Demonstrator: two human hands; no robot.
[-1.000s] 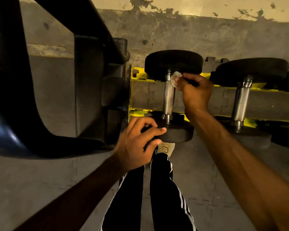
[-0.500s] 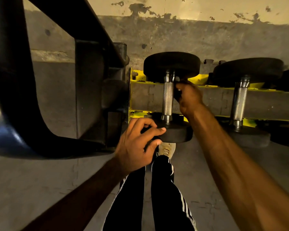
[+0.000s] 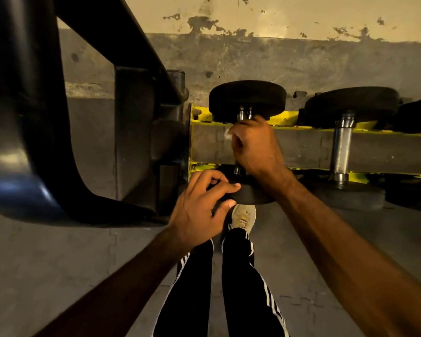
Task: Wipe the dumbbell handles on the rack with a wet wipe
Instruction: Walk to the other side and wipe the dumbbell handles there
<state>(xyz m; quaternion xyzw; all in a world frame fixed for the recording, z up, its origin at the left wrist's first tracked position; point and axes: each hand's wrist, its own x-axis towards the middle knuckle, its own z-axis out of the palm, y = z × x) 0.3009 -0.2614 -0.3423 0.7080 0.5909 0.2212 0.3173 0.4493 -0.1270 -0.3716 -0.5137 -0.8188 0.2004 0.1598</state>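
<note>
Handle [image 3: 241, 115] runs straight away from me across the rack [image 3: 286, 117]. Right grip [image 3: 255, 147] wraps handle and wipe [image 3: 227, 133]; left grip [image 3: 197, 210] clasps near head [image 3: 252, 196]. Neighbour dumbbell [image 3: 341, 147] well apart, rightward.

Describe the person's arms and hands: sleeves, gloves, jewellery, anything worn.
The left forearm and right forearm are bare, with no sleeve in view. The left hand and right hand wear no gloves, and no watch, ring or wristband shows.
</note>
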